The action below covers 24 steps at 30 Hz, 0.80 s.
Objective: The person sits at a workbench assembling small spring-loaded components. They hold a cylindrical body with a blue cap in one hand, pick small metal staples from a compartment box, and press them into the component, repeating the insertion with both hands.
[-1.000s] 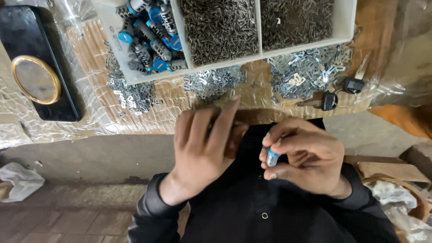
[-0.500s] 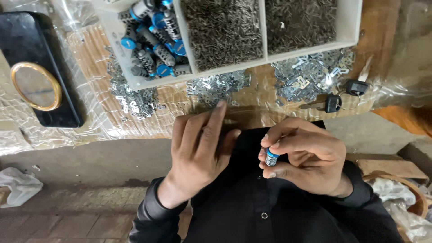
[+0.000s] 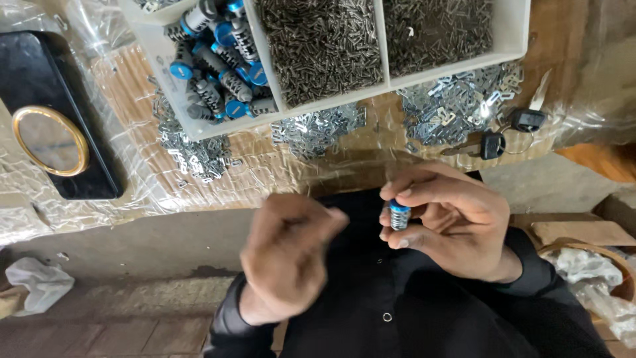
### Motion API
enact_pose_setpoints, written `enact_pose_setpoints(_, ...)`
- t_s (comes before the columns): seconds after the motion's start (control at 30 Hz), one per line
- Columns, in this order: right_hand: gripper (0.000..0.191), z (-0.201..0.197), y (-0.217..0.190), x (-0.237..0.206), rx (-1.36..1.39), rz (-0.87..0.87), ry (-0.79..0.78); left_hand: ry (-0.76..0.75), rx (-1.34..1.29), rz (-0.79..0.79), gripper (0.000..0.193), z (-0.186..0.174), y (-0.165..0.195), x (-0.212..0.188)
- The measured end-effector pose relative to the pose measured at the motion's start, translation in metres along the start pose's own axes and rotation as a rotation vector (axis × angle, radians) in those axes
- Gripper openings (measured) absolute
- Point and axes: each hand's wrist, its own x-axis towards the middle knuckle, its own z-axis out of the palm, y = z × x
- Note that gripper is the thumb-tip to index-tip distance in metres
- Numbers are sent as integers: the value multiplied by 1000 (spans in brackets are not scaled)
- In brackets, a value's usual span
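Left of the white divided tray [image 3: 199, 122], a black slab with a gold oval [image 3: 50, 139] lies on the desk. Below the tray, the left hand [image 3: 288, 255] is curled, fingers pressed together, seemingly holding nothing. The right hand [image 3: 450, 225] has its fingers pinching a small blue-capped spring cylinder [image 3: 398, 215] upright: assembly seems underway, and inserting another part would need a steady, aligned grip.

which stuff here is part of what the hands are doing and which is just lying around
In use: small blue-capped cylinder pinched in right hand; left hand curled beside it; white tray of matching cylinders and pins; metal clips.

Lying about: keys, black case, rag.
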Motion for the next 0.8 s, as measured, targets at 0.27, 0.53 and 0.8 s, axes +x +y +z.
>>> enact_pose_setpoints(0.27, 31, -3, -6, 3, -176, -32, -20, -81, 18, 264, 28, 18, 17, 40)
enact_pose_setpoints(0.53, 40, -31, -16, 3, -114, 6, -311, -368, -437, -84, 43, 14, 23, 47)
enact_pose_setpoints(0.8, 17, -58, -47, -47, 72, -148, 488, -135, 385, 299, 42, 75, 57, 107)
